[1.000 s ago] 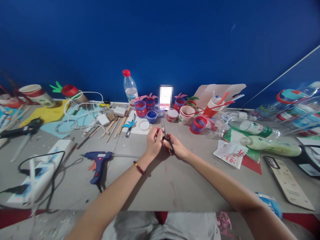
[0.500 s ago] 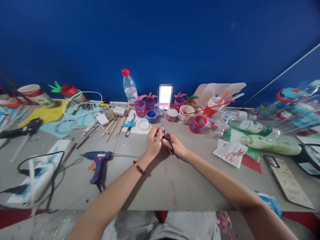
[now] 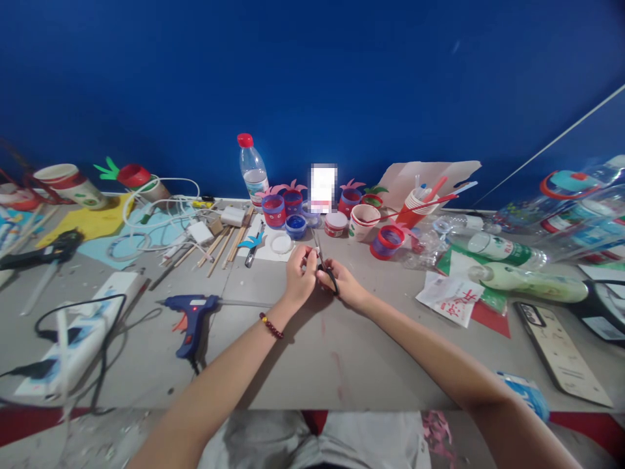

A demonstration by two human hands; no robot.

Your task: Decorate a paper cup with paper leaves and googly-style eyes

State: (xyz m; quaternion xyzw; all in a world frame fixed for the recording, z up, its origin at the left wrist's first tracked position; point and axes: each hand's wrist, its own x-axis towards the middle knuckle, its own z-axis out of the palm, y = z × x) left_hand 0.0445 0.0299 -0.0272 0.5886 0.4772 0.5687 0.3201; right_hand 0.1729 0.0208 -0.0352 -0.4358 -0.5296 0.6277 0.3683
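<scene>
My right hand (image 3: 342, 283) is closed on the black handles of a pair of scissors (image 3: 334, 279), whose blades point up and away from me. Close beside it, my left hand (image 3: 301, 273) pinches a small white piece (image 3: 316, 251) near the blades. The piece is too small to make out in detail. Just beyond the hands are a white lid (image 3: 281, 244), an open blue paint jar (image 3: 295, 227) and a jar with a pale lid (image 3: 336, 224).
A blue glue gun (image 3: 191, 319) and a white power strip (image 3: 81, 335) lie at left. Wooden sticks, cables and decorated cups stand toward the blue wall. Plastic bottles, a white packet (image 3: 449, 298) and a phone (image 3: 561, 352) are at right.
</scene>
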